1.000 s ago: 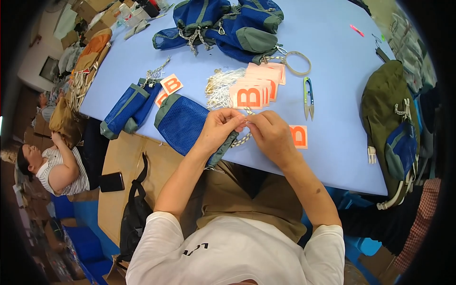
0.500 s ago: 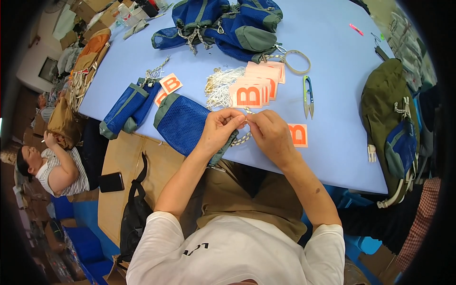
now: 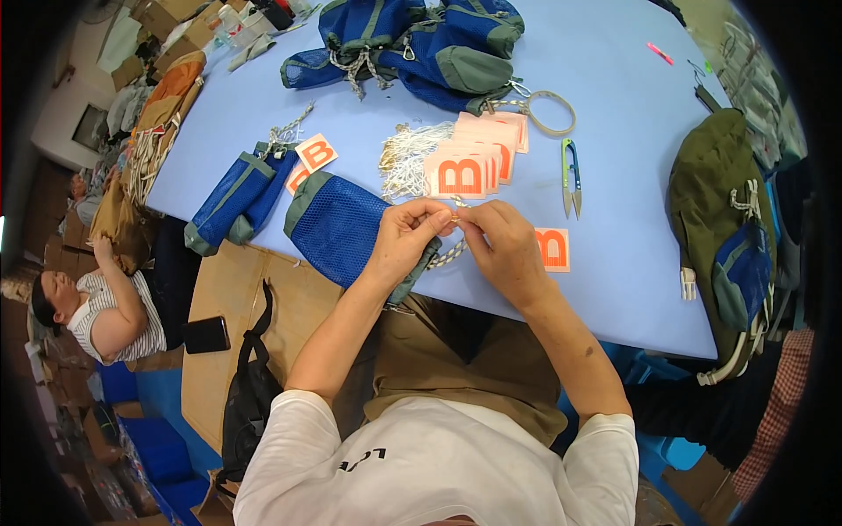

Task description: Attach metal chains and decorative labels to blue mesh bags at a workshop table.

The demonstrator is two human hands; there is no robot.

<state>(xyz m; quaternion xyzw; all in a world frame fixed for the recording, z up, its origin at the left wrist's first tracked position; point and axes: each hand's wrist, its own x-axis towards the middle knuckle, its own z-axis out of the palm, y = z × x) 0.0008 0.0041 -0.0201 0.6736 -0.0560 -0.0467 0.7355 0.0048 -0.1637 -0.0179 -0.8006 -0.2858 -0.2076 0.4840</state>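
Note:
Above the table's near edge, my left hand (image 3: 409,238) and my right hand (image 3: 503,249) meet fingertip to fingertip. Both pinch a tiny gold-coloured piece (image 3: 454,219), too small to make out fully. A blue mesh pouch (image 3: 335,230) with grey-green ends lies under and beside my left hand. Its speckled cord (image 3: 450,256) loops up behind my fingers. Just beyond are a fanned stack of pale cards (image 3: 458,177) with orange print and a heap of white strings (image 3: 412,167) with gold-coloured ends. Another printed card (image 3: 553,250) lies beside my right hand.
Green-handled thread snips (image 3: 571,175) and a tape roll (image 3: 574,116) lie to the right. Blue mesh bags (image 3: 377,31) are heaped at the back, more pouches (image 3: 230,202) at left. An olive backpack (image 3: 709,171) hangs over the right edge. A person (image 3: 118,311) is at far left.
My right fingers have shifted slightly around the gold-coloured piece, which shows a little more now. My left hand stays nearly still. The person at left has lowered a hand a little.

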